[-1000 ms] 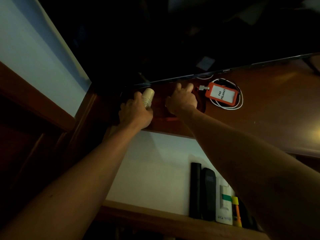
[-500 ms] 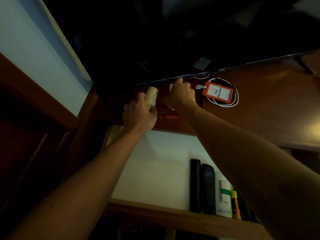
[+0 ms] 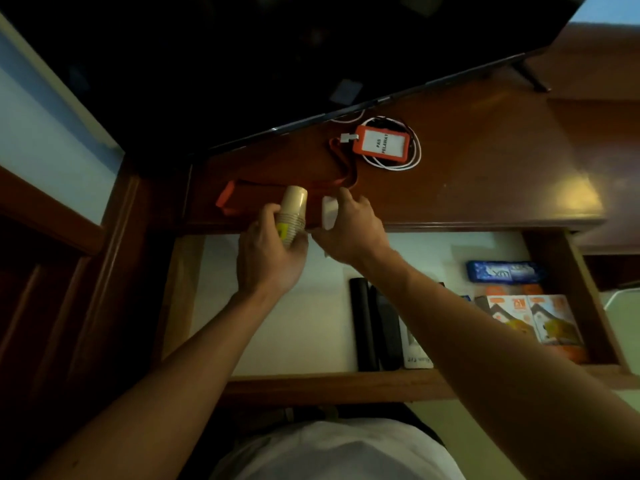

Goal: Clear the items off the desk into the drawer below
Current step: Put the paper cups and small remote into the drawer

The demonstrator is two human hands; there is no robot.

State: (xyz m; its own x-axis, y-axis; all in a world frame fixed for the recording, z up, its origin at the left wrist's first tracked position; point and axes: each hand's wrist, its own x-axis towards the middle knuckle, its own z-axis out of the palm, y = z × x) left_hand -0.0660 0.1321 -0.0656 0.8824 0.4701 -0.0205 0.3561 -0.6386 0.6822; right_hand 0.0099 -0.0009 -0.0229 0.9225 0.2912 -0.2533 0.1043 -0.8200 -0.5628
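My left hand [image 3: 268, 258] grips a stack of tan paper cups [image 3: 292, 213], tilted, at the desk's front edge over the open drawer [image 3: 270, 327]. Just to its right my right hand [image 3: 353, 226] holds a small white block [image 3: 329, 211], possibly a charger plug. On the dark wooden desk [image 3: 485, 168] lies an orange badge holder [image 3: 381, 144] with a white card, on a coiled white cable [image 3: 412, 161]. Its orange lanyard [image 3: 242, 192] trails left along the desk behind both hands.
A dark screen [image 3: 311, 64] overhangs the back of the desk. The white-lined drawer holds two black remotes [image 3: 375, 327], a white box [image 3: 415, 355], a blue packet [image 3: 504, 271] and orange cartons [image 3: 540, 323] at the right. A wooden side panel [image 3: 104, 271] stands left.
Both hands have drawn back from under the screen to the desk's front edge, carrying the cups and the white block. The view has tilted down, showing more of the drawer.
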